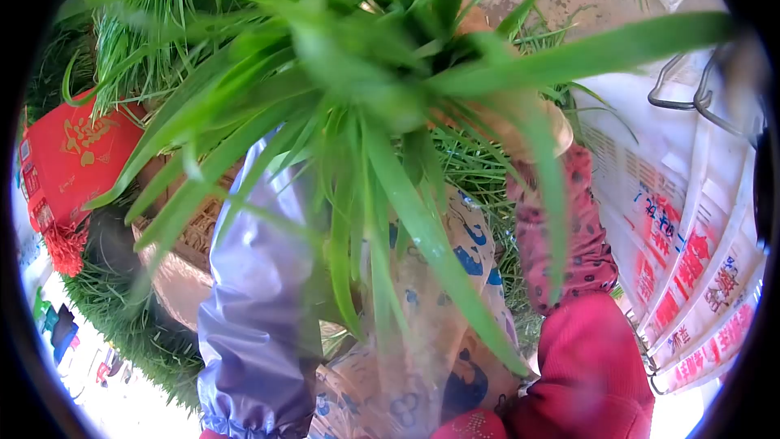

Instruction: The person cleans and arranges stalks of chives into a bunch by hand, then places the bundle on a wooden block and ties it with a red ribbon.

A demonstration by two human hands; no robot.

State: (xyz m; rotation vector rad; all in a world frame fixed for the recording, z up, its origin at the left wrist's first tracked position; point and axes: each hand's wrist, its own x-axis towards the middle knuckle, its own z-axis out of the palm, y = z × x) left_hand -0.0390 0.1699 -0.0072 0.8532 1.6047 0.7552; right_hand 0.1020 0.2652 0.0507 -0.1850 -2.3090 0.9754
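Head view: bunch of strap-shaped green leaves [366, 85], upper middle of the frame, fanning over both forearms, blurred in part; right hand [520, 132], upper right of centre, beside the leaves and partly behind them, grip cannot be told; spotted pink sleeve [569, 236], below it; left hand, hidden by the leaves, grip cannot be told; shiny lilac sleeve [256, 301], lower left of centre; grass-like greens [154, 41], upper left; red packet with gold lettering [85, 146], left; white plastic crate with red lettering [691, 252], right
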